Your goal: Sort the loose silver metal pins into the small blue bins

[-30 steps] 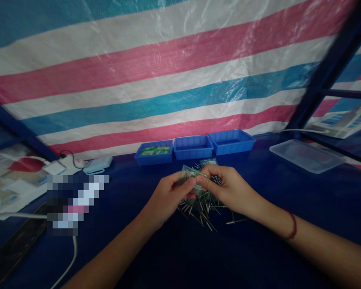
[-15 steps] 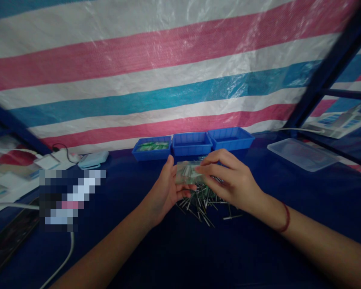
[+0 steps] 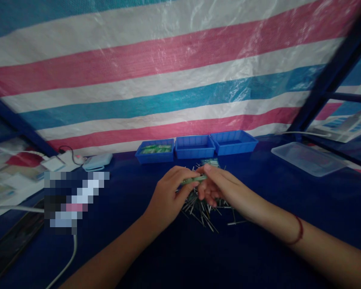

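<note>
A small clear plastic bag with a greenish tint (image 3: pixel 194 180) is held nearly edge-on over the middle of the table. My left hand (image 3: pixel 171 194) pinches its left part between thumb and fingers. At the bag's right end, my right hand (image 3: pixel 225 188) closes on it with the thumb on top and the other fingers curled below. The bag's contents are mostly hidden by my fingers. Beneath both hands spreads a loose pile of thin metal pins (image 3: pixel 203 214) that look like blind rivets. Just behind the pile lies another small clear bag (image 3: pixel 210 162).
Along the back stand three blue bins: a left bin (image 3: pixel 140 156) with green-edged bags, a middle bin (image 3: pixel 195 153) and a right bin (image 3: pixel 236 148). A translucent plastic lid (image 3: pixel 308 158) lies right. To the left are a phone (image 3: pixel 13 241), a white cable (image 3: pixel 67 263) and a light-blue case (image 3: pixel 98 161).
The bag has turned from facing me to nearly edge-on. My left hand has rolled over to pinch it from above, and my right hand has turned with its fingers curling underneath.
</note>
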Available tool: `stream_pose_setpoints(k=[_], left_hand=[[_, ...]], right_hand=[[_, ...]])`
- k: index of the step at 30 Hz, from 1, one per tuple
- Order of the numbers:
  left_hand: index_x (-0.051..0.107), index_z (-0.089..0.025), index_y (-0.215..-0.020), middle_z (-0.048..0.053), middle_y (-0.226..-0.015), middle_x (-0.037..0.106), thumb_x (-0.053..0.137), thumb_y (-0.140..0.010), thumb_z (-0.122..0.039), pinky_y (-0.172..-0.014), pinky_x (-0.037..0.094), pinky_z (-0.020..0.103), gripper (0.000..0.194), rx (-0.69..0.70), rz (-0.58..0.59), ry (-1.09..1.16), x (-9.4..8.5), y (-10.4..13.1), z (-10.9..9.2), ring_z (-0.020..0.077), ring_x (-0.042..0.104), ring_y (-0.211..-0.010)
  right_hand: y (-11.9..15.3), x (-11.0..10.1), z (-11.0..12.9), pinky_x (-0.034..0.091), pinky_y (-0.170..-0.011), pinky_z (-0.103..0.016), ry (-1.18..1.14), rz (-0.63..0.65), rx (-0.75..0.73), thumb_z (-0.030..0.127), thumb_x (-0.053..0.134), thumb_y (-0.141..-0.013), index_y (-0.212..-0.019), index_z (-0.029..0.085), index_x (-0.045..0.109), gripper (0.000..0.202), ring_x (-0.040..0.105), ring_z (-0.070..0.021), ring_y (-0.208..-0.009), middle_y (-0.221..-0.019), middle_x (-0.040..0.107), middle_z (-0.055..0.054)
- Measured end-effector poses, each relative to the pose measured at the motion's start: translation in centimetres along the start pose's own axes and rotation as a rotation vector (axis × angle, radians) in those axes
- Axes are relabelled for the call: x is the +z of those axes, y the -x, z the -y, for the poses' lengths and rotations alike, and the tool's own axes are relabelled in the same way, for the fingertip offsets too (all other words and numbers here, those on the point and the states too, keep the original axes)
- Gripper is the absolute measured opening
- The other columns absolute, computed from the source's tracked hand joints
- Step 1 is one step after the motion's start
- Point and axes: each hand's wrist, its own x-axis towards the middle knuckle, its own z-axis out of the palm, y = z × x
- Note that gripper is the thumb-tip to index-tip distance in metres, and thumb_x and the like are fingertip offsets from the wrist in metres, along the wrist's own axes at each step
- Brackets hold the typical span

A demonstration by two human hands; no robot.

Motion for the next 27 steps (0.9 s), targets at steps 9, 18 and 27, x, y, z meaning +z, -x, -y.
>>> stream_pose_setpoints(k=[9, 18, 27], left_hand=[[0.034, -0.024, -0.131, 0.009, -0.119, 0.054, 0.051, -0.080, -0.018, -0.084, 0.047, 0.035, 0.054, -0.116, 0.066, 0.327, 1.1, 0.9, -0.5, 0.0224, 0.055, -0.101], [0.040, -0.020, -0.113, 0.001, -0.080, 0.060, 0.048, -0.083, -0.030, -0.056, 0.044, 0.021, 0.032, -0.323, -0.297, -0.004, -2.3, -4.9, 3.9, 0.0135, 0.059, -0.068], [0.065, -0.016, -0.084, 0.014, -0.108, 0.055, 0.058, -0.072, -0.022, -0.093, 0.030, 0.051, 0.015, -0.242, -0.272, -0.487, -5.2, -9.0, 8.4, 0.0381, 0.038, -0.115]], right_hand=[[-0.2, -0.8, 0.1, 0.047, -0.046, -0.021, -0.029, -0.205, -0.157, 0.030, 0.062, -0.080, -0.102, 0.021, 0.050, 0.027, 0.056, -0.0080, -0.052, -0.074, 0.058, 0.002], [0.1, -0.4, -0.1, 0.048, -0.044, -0.020, 0.260, -0.290, -0.404, 0.036, 0.051, -0.088, -0.123, 0.026, 0.034, 0.041, 0.059, -0.0072, -0.055, -0.099, 0.056, -0.003], [-2.8, -8.1, -0.3, 0.046, -0.061, -0.033, 1.104, -0.378, -0.388, 0.029, 0.043, -0.089, -0.086, 0.017, 0.060, 0.021, 0.059, -0.0173, -0.064, -0.074, 0.063, -0.005]])
